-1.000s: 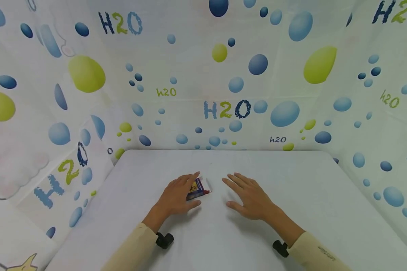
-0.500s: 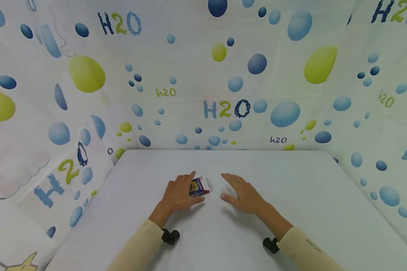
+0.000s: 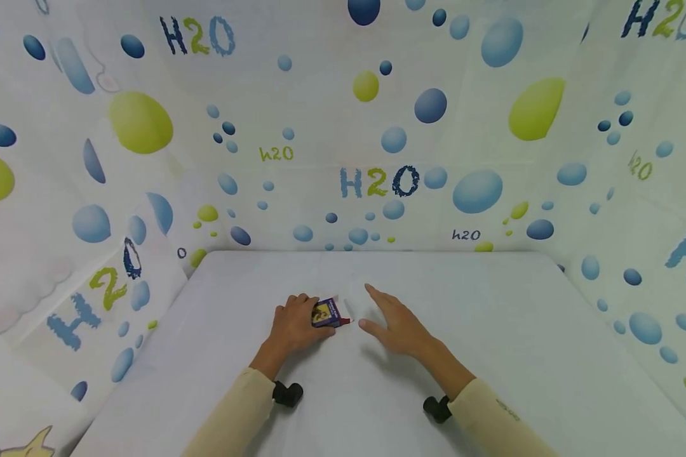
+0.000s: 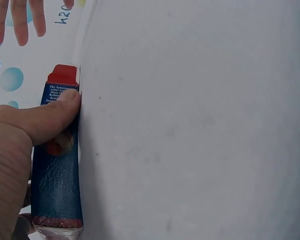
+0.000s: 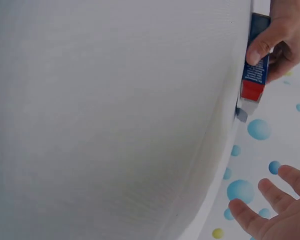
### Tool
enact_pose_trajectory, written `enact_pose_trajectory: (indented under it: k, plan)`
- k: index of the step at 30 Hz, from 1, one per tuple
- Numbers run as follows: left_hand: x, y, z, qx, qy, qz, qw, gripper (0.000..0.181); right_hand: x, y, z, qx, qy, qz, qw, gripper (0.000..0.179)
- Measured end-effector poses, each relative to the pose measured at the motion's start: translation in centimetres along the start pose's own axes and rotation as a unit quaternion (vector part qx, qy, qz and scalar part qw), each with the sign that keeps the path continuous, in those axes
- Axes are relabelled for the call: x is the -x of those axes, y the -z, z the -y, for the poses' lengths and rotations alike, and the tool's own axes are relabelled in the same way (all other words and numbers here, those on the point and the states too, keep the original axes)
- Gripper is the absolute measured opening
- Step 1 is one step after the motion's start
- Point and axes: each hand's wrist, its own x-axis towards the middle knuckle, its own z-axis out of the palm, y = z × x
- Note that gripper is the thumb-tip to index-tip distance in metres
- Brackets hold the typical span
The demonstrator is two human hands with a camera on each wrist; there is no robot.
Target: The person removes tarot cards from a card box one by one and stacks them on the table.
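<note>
A small dark blue cardboard box (image 3: pixel 327 312) with a yellow picture on its top lies on the white table. My left hand (image 3: pixel 294 325) grips it from the left. In the left wrist view the thumb (image 4: pixel 65 107) presses on the box's printed side (image 4: pixel 57 185). A red flap (image 4: pixel 64 75) sticks out at the box's right end, beside a pale flap (image 3: pixel 349 309). To the right of the box, my right hand (image 3: pixel 400 327) hovers with fingers extended, apart from it and holding nothing. Whatever is inside the box is hidden.
The white table (image 3: pixel 469 304) reaches back to a curtain-like backdrop (image 3: pixel 297 95) printed with blue and green drops and "H2O". The same print covers both sides. Black cameras (image 3: pixel 288 394) are worn on both wrists.
My left hand has closed its thumb and fingers onto the box, which has shifted slightly left. My right hand has moved left, nearer the box's flap end.
</note>
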Motion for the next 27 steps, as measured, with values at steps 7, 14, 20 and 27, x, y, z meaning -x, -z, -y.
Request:
enact_pose_trajectory:
  k: [7, 14, 20, 27]
  plan:
    - [0.1, 0.1, -0.3, 0.036, -0.003, -0.008, 0.9993, 0.08, -0.3, 0.1, 0.1, -0.016, 0.008, 0.0, 0.9998, 0.078]
    - [0.9, 0.7, -1.0, 0.097, -0.008, -0.027, 0.9949, 0.082, -0.2, -0.3, 0.3, -0.058, 0.014, -0.01, 0.9982, 0.075]
    - [1.5, 1.4, -2.1, 0.128, -0.021, -0.05, 0.9902, 0.079, 0.3, -0.2, 0.7, -0.112, 0.01, -0.031, 0.9932, 0.07]
    - [2.7, 2.0, -3.2, 0.128, -0.055, -0.073, 0.9876, 0.076, 0.9, -0.3, 1.3, -0.123, 0.022, -0.07, 0.9897, 0.051]
